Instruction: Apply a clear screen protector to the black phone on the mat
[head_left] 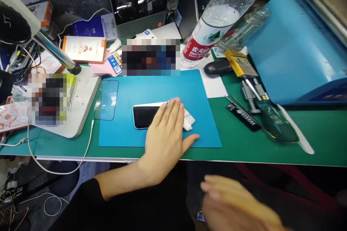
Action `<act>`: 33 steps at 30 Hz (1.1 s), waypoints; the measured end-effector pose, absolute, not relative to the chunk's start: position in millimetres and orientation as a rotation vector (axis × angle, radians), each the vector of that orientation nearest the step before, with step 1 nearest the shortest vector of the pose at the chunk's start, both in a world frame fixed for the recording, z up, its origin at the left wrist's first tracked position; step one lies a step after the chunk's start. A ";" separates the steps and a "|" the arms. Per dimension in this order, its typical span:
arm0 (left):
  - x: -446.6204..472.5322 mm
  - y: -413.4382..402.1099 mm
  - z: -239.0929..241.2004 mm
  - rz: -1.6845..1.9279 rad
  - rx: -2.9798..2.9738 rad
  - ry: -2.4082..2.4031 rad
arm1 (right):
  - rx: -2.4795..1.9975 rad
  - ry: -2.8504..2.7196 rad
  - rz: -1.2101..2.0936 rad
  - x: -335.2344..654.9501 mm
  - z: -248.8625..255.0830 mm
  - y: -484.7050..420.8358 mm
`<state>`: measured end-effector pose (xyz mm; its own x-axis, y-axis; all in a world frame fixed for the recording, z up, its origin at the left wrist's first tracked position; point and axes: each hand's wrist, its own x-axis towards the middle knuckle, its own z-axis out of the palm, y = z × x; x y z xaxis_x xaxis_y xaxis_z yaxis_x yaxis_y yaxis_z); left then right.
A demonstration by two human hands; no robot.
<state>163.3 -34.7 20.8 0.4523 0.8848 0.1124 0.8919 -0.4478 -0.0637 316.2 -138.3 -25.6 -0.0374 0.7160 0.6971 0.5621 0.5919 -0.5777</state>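
A smartphone (pixel 145 116) with a dark screen and pale frame lies face up on the blue mat (pixel 124 139). My left hand (pixel 165 130) rests flat over the phone's right part, fingers stretched out and thumb spread aside. From under its fingers sticks out a folded white tissue (pixel 189 120); how much of it lies beneath my palm is hidden. My right hand (pixel 235 202) is in front of the table edge at the lower right, smeared by motion, touching nothing visible. Left of the phone lies a clear screen protector (pixel 107 100) with a dark border.
A large water bottle (pixel 202 39) stands behind the mat, near a black mouse (pixel 217 67). Tools and a dark glass-like sheet (pixel 278 121) lie at right, beside a blue roll (pixel 295 50). A white lamp base (pixel 81 115), a cable (pixel 90 130) and boxes (pixel 84 48) occupy the left.
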 end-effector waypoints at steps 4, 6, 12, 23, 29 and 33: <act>152.2 -54.8 24.9 -0.121 -2.646 -1.517 | -1.287 -1.657 0.030 306.7 -20.3 -81.5; 144.5 -58.3 26.1 -0.106 -2.688 -1.484 | -1.296 -1.950 0.151 302.0 -15.1 -67.0; 119.6 -44.6 28.7 -0.130 -2.815 -1.374 | -1.290 -2.229 0.101 289.6 -13.1 -73.9; 115.6 -30.9 32.3 -0.246 -2.939 -1.462 | -1.113 -2.174 0.066 289.1 -18.9 -76.9; 72.2 -37.5 48.9 -0.446 -2.947 -1.586 | -1.240 -2.239 0.010 289.8 -15.0 -74.5; 34.2 -41.3 43.4 -0.538 -2.782 -1.731 | -1.337 -2.197 0.107 290.3 -9.2 -61.5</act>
<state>34.2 -41.3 43.4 0.4086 0.8955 0.1765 0.8379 -0.4447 0.3164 290.3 -61.5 -9.2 -0.3462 0.8396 0.4187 0.7947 0.4996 -0.3447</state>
